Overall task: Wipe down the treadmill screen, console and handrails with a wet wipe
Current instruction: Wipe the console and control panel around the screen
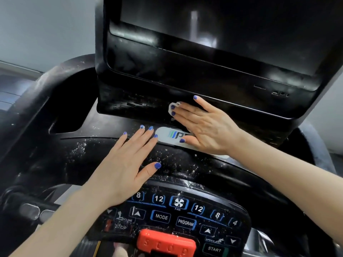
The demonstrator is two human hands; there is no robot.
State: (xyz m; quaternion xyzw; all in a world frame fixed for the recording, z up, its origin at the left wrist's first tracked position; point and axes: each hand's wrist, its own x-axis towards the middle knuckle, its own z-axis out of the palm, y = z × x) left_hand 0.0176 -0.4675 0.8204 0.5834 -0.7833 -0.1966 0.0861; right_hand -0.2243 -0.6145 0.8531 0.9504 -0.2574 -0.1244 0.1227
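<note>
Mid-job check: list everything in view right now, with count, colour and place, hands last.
Screen: one, black, dark, top centre.
Screen housing: one, black, smeared, below the screen.
Console: one, black, speckled with white flecks, across the middle.
Logo plate: one, white, centre, partly under the right hand.
Button panel: one, black with blue-outlined keys, bottom centre.
Stop clip: one, red, bottom edge.
Wipe: one, white, under the right fingers, against the housing's lower edge.
Left hand: flat on the console.
Right hand: fingers straight, pressing the wipe.
</note>
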